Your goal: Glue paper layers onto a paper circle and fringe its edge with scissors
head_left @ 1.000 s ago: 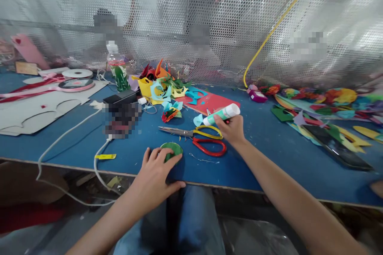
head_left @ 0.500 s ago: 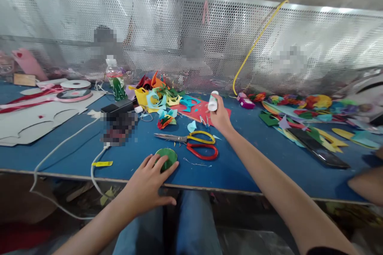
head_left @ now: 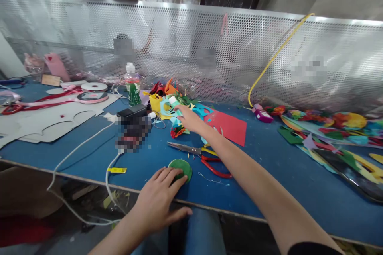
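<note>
My left hand (head_left: 158,201) lies flat at the blue table's near edge (head_left: 227,209), fingertips pressing a green paper disc (head_left: 182,167). My right hand (head_left: 188,119) is stretched far forward over the pile of coloured paper cut-outs (head_left: 163,101), gripping a white and green glue stick (head_left: 174,102) whose end pokes out past the fingers. Scissors with red and yellow handles (head_left: 206,155) lie under my right forearm, just beyond the disc.
A red sheet (head_left: 231,127) lies right of the pile. A plastic bottle (head_left: 132,83), ribbon spools (head_left: 93,91), grey card (head_left: 36,121) and a white cable (head_left: 80,147) sit left. Coloured paper shapes (head_left: 329,127) cover the right. A perforated metal screen (head_left: 209,48) backs the table.
My right hand has carried the glue stick from beside the scissors forward and left to the paper pile. The left hand has stayed on the green disc. The view tilted up.
</note>
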`<state>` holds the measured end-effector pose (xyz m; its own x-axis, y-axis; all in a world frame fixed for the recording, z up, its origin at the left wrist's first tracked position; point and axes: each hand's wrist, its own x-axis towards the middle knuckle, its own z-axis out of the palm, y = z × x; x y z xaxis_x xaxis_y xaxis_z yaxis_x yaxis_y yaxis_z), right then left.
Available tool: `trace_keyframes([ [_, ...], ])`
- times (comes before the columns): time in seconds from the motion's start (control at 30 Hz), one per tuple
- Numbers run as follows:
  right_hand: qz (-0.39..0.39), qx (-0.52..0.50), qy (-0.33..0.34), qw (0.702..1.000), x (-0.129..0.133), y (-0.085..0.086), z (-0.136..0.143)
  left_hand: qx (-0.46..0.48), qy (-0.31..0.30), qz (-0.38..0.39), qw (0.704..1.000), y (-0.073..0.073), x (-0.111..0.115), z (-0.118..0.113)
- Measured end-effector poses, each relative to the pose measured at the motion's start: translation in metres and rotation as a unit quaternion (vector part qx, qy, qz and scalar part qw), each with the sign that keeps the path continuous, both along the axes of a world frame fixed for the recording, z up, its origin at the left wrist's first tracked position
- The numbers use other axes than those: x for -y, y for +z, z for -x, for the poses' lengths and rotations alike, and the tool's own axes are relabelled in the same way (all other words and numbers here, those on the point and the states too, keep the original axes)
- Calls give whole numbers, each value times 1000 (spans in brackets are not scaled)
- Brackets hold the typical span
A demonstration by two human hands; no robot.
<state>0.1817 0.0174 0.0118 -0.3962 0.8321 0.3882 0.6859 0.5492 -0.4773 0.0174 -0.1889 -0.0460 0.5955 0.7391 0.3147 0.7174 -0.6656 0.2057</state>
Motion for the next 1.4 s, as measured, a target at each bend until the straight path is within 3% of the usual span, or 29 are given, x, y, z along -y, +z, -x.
trace_keyframes([
  [0.17,67,46,-30,996,-21,2,67,2,-4,10,1000,-6,0,-1],
  [0.3,93,54,-81,991,-38,-8,98,7,-10,25,1000,-11,0,0],
  [0.53,104,65,-137,983,-44,-28,110,44,-13,34,998,-17,0,-1],
  [0.67,63,54,-109,991,-33,-16,108,42,-6,20,999,-18,0,-1],
  [0.77,4,25,-62,998,-9,5,89,20,-22,-4,1000,-18,-2,1],
  [0.9,-49,-4,-10,999,39,20,24,-26,-43,-44,998,-17,-3,4],
  [1.03,-48,4,-45,998,81,8,-54,-55,-45,-82,994,-17,-1,6],
  [1.13,-7,38,-24,999,102,-6,-91,-63,-44,-91,993,-17,-1,6],
  [1.27,36,31,23,999,119,-13,-104,-37,-65,-105,992,-11,4,13],
  [1.4,70,-43,72,994,125,-6,-95,19,-106,-103,989,9,13,22],
])
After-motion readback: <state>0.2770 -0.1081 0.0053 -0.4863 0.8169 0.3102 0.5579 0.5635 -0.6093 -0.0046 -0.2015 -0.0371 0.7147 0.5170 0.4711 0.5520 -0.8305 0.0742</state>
